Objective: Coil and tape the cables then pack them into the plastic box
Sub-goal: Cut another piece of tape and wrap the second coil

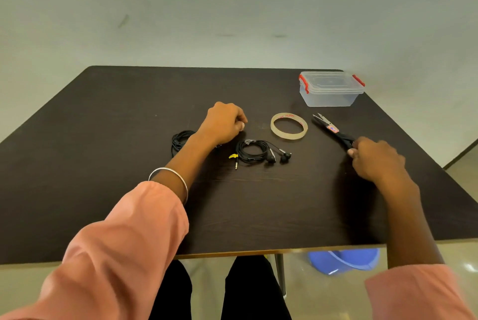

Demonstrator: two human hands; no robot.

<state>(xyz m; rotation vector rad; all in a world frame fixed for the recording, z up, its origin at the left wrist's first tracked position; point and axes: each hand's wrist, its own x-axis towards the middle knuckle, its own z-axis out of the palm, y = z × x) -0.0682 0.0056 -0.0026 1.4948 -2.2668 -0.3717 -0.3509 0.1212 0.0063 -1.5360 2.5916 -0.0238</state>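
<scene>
Earphones [258,154] lie mid-table; plastic box [331,89] hugs far edge.

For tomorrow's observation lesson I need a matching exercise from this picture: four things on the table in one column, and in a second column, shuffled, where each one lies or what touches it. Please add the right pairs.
Column 1
1. plastic box
2. tape roll
3. scissors
4. coiled earphones

Column 2
A. handle end gripped by the right hand
B. far right corner of the table, lid on
C. lies flat between the left hand and the scissors
D. just nearer the person than the left hand, plug pointing toward them

Pairs: 1-B, 2-C, 3-A, 4-D
</scene>
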